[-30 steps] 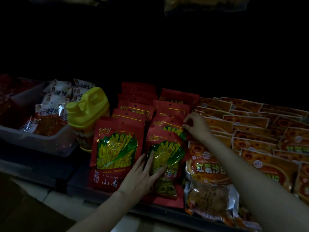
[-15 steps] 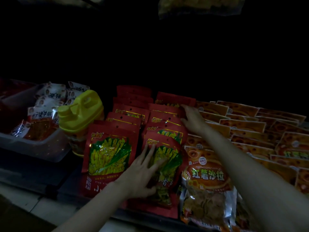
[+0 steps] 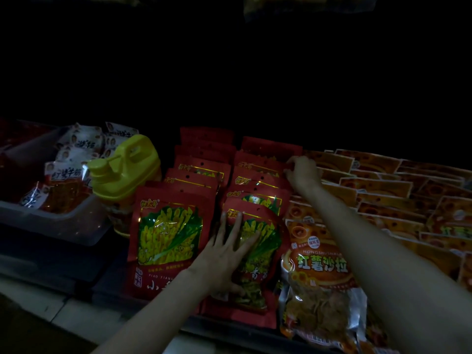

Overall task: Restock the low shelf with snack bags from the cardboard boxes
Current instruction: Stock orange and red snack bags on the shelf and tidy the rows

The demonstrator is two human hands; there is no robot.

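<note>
At the far end of the right red row, the right hand (image 3: 302, 172) pinches a red bag's top edge (image 3: 268, 166); the row's long axis runs near to far. The left hand (image 3: 229, 254), fingers straight and spread, presses flat on the nearest red bag (image 3: 258, 256) on the low shelf (image 3: 112, 287)

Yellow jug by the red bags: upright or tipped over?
Upright. The yellow jug stands on its base between the clear bin and the red bags, spout and handle on top.

Dim light, pale floor (image 3: 76, 318) (tiled)
</note>
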